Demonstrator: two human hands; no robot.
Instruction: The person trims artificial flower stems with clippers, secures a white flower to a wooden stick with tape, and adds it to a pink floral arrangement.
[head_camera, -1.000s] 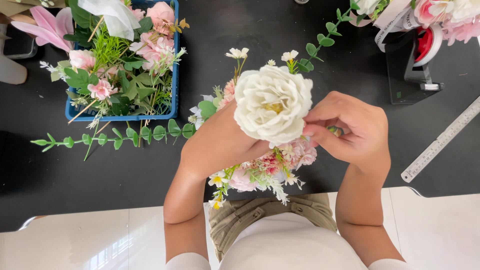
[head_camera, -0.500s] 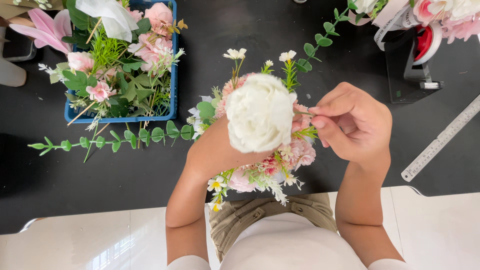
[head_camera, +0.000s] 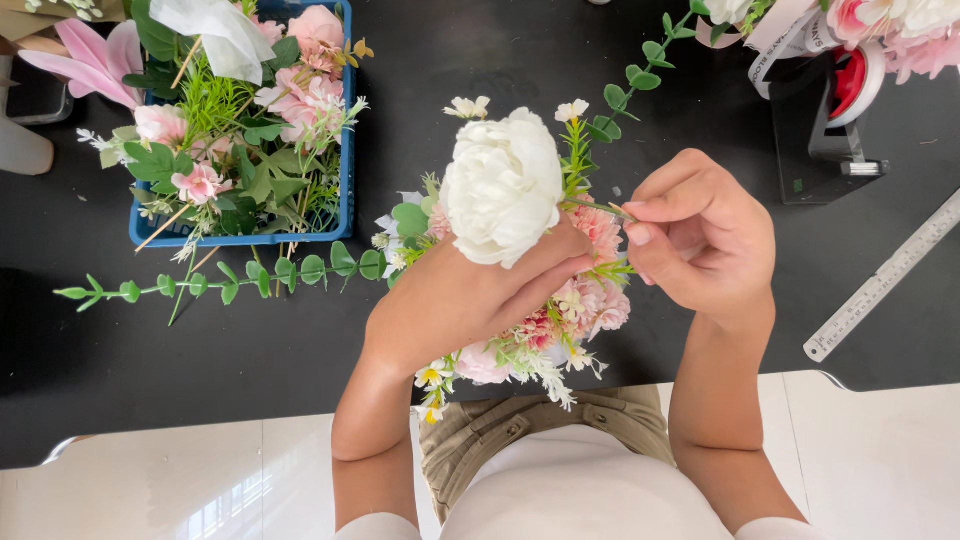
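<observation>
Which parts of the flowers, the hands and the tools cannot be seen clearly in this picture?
Head view only:
- Stems of the mixed pink and white bouquet: hidden under the left hand.
- Stem of the large white fabric peony: mostly covered by the bloom; only a thin green piece shows at the right hand.
- Blue plastic crate: cut by the top edge, its floor buried in flowers.
- Metal ruler: runs off the right edge; marks too small.
</observation>
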